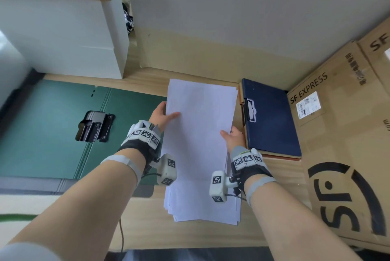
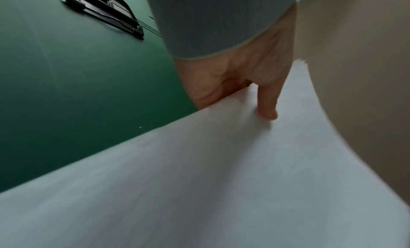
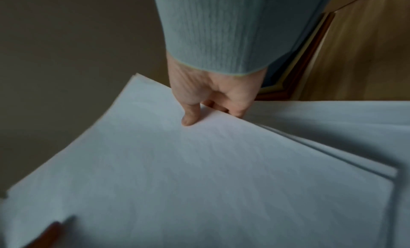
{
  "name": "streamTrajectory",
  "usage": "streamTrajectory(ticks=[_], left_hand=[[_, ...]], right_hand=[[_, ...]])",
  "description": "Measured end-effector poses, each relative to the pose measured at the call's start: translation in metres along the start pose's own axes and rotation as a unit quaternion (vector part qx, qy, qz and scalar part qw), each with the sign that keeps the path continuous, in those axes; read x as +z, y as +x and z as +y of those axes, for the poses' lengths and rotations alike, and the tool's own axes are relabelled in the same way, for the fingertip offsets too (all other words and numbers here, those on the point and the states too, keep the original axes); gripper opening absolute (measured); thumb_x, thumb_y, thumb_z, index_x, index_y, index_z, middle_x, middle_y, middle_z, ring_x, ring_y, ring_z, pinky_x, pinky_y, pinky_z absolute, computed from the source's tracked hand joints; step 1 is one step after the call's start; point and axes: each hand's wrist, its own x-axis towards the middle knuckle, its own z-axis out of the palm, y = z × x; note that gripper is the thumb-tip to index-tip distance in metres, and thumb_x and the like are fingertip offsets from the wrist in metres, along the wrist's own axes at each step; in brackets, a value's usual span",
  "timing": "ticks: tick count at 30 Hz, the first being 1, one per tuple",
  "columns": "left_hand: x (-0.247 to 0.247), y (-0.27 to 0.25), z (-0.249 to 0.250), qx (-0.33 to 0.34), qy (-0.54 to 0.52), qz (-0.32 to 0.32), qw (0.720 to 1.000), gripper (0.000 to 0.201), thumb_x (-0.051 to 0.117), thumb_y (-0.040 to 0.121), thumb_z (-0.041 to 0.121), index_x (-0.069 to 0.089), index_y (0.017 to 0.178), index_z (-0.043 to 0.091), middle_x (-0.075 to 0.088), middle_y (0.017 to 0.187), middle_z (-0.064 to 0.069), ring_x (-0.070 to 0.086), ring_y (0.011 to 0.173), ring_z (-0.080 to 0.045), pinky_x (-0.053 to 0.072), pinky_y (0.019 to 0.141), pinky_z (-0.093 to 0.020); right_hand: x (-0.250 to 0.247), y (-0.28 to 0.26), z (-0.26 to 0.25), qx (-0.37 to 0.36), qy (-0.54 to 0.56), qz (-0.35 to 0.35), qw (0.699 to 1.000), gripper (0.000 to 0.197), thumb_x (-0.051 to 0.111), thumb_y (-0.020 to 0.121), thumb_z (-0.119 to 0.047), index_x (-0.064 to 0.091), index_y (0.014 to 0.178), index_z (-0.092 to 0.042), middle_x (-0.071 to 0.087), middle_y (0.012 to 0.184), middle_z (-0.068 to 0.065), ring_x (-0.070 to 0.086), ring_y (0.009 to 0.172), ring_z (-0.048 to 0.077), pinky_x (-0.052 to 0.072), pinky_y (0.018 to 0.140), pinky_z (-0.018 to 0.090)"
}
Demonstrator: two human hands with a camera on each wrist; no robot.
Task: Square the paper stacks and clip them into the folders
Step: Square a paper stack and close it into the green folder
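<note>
A stack of white paper (image 1: 200, 123) is lifted above the wooden table (image 1: 280, 178), held by both hands. My left hand (image 1: 163, 114) pinches its left edge, thumb on top and fingers underneath; the left wrist view shows that hand (image 2: 244, 90) on the sheets (image 2: 221, 181). My right hand (image 1: 231, 135) pinches the right edge the same way, as the right wrist view shows for the hand (image 3: 213, 102) and paper (image 3: 199, 172). A second, fanned stack (image 1: 202, 206) lies on the table below. An open green folder (image 1: 52, 130) with a black clip (image 1: 95, 126) lies at the left.
A closed blue folder (image 1: 272, 117) with a clip lies at the right on top of other folders. SF Express cardboard boxes (image 1: 348, 155) stand against the right side. A white box (image 1: 63, 39) stands at the back left, with a wall behind.
</note>
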Motion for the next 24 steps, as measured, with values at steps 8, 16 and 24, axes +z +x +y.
streamTrajectory(ticks=[8, 16, 24], left_hand=[[-0.020, -0.013, -0.003, -0.015, 0.023, 0.029, 0.999, 0.043, 0.066, 0.082, 0.001, 0.056, 0.124, 0.003, 0.063, 0.124, -0.020, 0.062, 0.103, -0.031, 0.048, 0.099, -0.044], [-0.055, -0.019, 0.018, 0.018, -0.032, 0.059, 0.998, 0.053, 0.074, 0.076, 0.006, 0.055, 0.125, 0.002, 0.062, 0.125, -0.020, 0.061, 0.111, -0.033, 0.047, 0.101, -0.049], [-0.098, -0.027, 0.017, 0.047, -0.009, 0.102, 0.994, 0.048, 0.073, 0.077, 0.005, 0.055, 0.122, 0.000, 0.062, 0.122, -0.020, 0.060, 0.102, -0.028, 0.049, 0.093, -0.040]], right_hand=[[0.019, -0.014, -0.032, -0.027, 0.110, -0.044, 0.993, 0.041, 0.061, 0.084, 0.003, 0.052, 0.124, 0.001, 0.059, 0.125, 0.020, 0.057, 0.104, 0.024, 0.045, 0.102, 0.043], [0.061, -0.033, -0.047, -0.030, 0.100, -0.049, 0.993, 0.046, 0.070, 0.077, 0.004, 0.054, 0.120, 0.008, 0.060, 0.123, 0.019, 0.058, 0.110, 0.026, 0.043, 0.100, 0.031], [0.104, -0.040, -0.061, -0.014, 0.088, -0.034, 0.995, 0.050, 0.075, 0.075, -0.008, 0.056, 0.119, 0.008, 0.063, 0.121, 0.019, 0.060, 0.112, 0.030, 0.045, 0.101, 0.034]])
